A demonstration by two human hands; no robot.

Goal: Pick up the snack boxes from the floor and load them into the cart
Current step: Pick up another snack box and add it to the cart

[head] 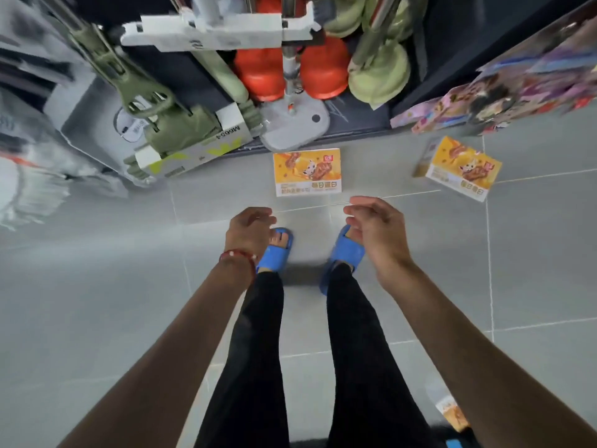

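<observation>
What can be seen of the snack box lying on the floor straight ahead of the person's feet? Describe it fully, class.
The snack box is a flat rectangular carton, seemingly cardboard, printed orange-yellow with a cartoon cow, food pictures and a white text strip. It lies closed, face up on the grey tiled floor, near a grey mop base. The left hand and right hand hover short of it, not touching.

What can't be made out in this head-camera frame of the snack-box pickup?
Cart: outside the head view altogether.
Orange cardboard snack box at lower right: mostly hidden by the right forearm, blurred.
Small print on the central flat orange-and-white cardboard snack box: too small.
White goods at the left edge: blurred, cut off.
</observation>
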